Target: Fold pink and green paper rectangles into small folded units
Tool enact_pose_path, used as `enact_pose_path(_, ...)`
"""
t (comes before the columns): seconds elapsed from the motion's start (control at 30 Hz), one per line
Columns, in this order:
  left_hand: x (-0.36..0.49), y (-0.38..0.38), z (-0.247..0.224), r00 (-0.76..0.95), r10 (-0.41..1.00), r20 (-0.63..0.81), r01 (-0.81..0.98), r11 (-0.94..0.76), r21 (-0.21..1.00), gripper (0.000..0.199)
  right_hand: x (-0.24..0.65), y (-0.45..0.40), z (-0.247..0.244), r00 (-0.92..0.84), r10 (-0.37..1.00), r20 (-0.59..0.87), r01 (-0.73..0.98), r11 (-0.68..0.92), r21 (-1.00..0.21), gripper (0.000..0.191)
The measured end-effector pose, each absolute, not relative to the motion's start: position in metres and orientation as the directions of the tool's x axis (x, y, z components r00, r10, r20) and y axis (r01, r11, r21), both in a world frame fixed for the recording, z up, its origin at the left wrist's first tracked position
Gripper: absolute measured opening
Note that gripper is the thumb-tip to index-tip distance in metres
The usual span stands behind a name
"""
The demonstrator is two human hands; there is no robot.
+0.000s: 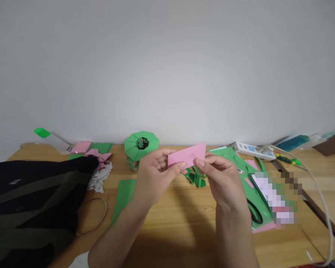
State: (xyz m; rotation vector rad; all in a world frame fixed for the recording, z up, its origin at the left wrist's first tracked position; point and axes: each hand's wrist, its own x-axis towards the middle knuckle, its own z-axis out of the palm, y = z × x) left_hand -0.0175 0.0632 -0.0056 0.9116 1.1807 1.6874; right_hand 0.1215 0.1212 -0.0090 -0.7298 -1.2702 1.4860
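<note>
The left hand [156,178] and the right hand [225,176] are raised over the wooden table [184,230], close together, both pinching one folded pink paper [186,155]. The left thumb presses on its lower edge near the middle, and the right thumb and fingers grip it near the lower right. The paper tilts, its right end higher than its left, with a pointed corner at the upper right.

Beyond the left hand, near the wall [167,67], stands a round green model [130,143] with a dark opening in its top. Small folded green pieces [199,182] lie on the table, seen between the two hands. A green sheet [123,195] lies partly behind the left forearm.

Farther left are pink folded pieces [101,157], white scraps [100,179], a thin looped cord [104,214] and a dark cloth [30,208] that covers the table's left side. Right of the right hand lie more green papers [264,212], with a black-handled item [255,214] on them, partly hidden by the wrist. Behind these sit a white power strip [249,150] with a white cable [321,190] and a yellow and green tool [286,159].
</note>
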Motion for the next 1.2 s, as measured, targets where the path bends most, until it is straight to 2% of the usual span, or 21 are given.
enact_pose_path(0.13,-0.018,0.064,-0.006,-0.351,0.933,0.085,-0.268,-0.187,0.945,0.019,0.125,0.12,-0.009,-0.344,0.918,0.197,-0.258,0.109,-0.96,0.01)
enact_pose_path(0.3,-0.024,0.064,-0.007,-0.362,0.929,0.076,-0.305,-0.195,0.932,0.019,0.13,0.119,-0.005,-0.298,0.89,0.344,-0.116,0.324,-0.939,0.02)
enact_pose_path(0.37,-0.027,0.063,-0.007,-0.374,0.923,0.086,-0.306,-0.211,0.928,0.019,0.132,0.119,-0.005,-0.305,0.879,0.367,-0.078,0.361,-0.929,0.018)
enact_pose_path(0.43,-0.028,0.062,-0.007,-0.356,0.93,0.092,-0.295,-0.205,0.933,0.021,0.133,0.12,-0.005,-0.36,0.875,0.325,-0.072,0.322,-0.944,0.008)
enact_pose_path(0.53,-0.024,0.061,-0.007,-0.306,0.947,0.1,-0.254,-0.182,0.95,0.022,0.129,0.119,-0.007,-0.432,0.875,0.218,-0.057,0.214,-0.975,0.008)
enact_pose_path(0.77,-0.008,0.061,-0.004,-0.307,0.945,0.115,-0.24,-0.194,0.951,0.04,0.127,0.114,-0.006,-0.336,0.923,0.186,-0.083,0.168,-0.982,0.016)
enact_pose_path(1.0,-0.004,0.058,-0.004,-0.286,0.947,0.143,-0.254,-0.219,0.942,0.019,0.131,0.11,-0.002,-0.247,0.946,0.211,-0.111,0.189,-0.976,0.016)
enact_pose_path(1.2,-0.01,0.054,-0.003,-0.327,0.901,0.285,-0.155,-0.349,0.924,0.047,0.134,0.111,0.0,-0.21,0.962,0.174,-0.165,0.14,-0.976,0.016)
